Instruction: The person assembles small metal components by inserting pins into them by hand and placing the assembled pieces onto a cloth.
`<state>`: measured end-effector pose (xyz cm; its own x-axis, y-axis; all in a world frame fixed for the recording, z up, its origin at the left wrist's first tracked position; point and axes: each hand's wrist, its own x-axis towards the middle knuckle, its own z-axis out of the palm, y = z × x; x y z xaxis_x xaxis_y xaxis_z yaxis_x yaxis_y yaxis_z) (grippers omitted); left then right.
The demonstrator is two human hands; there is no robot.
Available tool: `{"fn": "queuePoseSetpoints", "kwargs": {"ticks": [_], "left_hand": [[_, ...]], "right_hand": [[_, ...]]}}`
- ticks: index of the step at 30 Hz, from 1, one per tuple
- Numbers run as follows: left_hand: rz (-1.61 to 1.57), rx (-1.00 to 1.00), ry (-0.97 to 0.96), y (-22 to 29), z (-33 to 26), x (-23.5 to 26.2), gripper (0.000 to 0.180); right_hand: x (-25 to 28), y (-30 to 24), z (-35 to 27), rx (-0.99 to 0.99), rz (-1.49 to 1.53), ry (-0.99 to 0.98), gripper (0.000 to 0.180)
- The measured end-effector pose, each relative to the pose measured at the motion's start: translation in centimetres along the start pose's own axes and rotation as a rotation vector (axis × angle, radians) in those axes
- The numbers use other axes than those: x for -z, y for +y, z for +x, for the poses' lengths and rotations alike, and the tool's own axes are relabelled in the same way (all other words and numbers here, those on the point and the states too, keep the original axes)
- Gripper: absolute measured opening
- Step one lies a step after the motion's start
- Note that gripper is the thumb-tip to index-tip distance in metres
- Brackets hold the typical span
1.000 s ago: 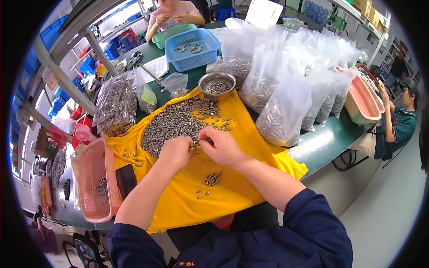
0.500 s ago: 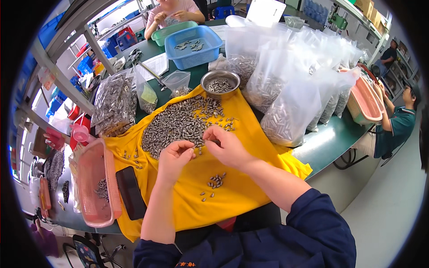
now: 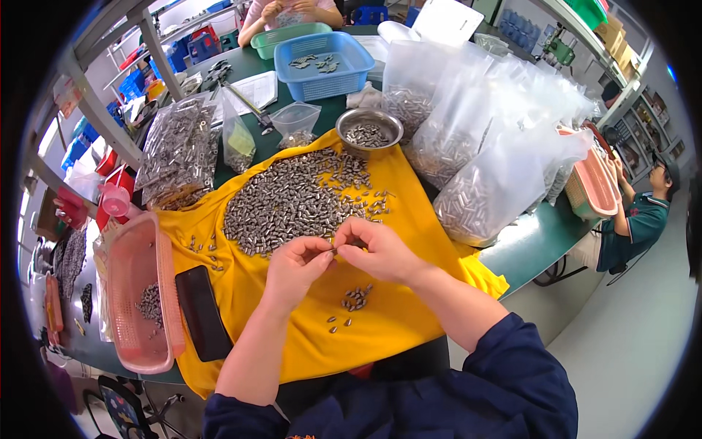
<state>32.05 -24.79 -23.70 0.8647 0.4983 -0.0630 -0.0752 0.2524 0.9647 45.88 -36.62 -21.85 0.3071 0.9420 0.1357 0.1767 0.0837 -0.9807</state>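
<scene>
My left hand and my right hand meet fingertip to fingertip over a yellow cloth. Both are closed in a pinch around a tiny dark metal part, mostly covered by the fingers. Just beyond them spreads a large pile of small silvery bullet-shaped metal parts. A smaller group of these parts lies on the cloth nearer to me, below my right hand. At the cloth's far corner stands a round steel bowl with more parts in it.
Left of the cloth's middle are a black phone-like slab and a pink basket with some parts. Filled plastic bags crowd the right. A blue basket stands at the back, near a co-worker. Another person sits far right.
My fingertips have come together; before, the hands were apart above the pile's near edge. The view has shifted slightly. The small group of parts on the near cloth looks unchanged.
</scene>
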Motion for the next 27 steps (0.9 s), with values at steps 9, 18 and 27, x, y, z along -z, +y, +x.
{"fn": "queuePoseSetpoints", "kwargs": {"ticks": [9, 18, 27], "left_hand": [[0.030, -0.045, -0.007, -0.1, 0.2, 0.1, 0.015], [0.373, -0.209, 0.045, -0.4, 0.1, 0.1, 0.012], [0.316, -0.153, 0.043, -0.7, 0.4, -0.2, 0.018]], "right_hand": [[0.2, -1.0, 0.0, 0.016, -0.140, 0.038, 0.006], [-0.7, -0.3, -0.3, 0.263, -0.535, 0.146, 0.010], [-0.7, 0.3, -0.3, 0.214, -0.486, 0.176, 0.013]]}}
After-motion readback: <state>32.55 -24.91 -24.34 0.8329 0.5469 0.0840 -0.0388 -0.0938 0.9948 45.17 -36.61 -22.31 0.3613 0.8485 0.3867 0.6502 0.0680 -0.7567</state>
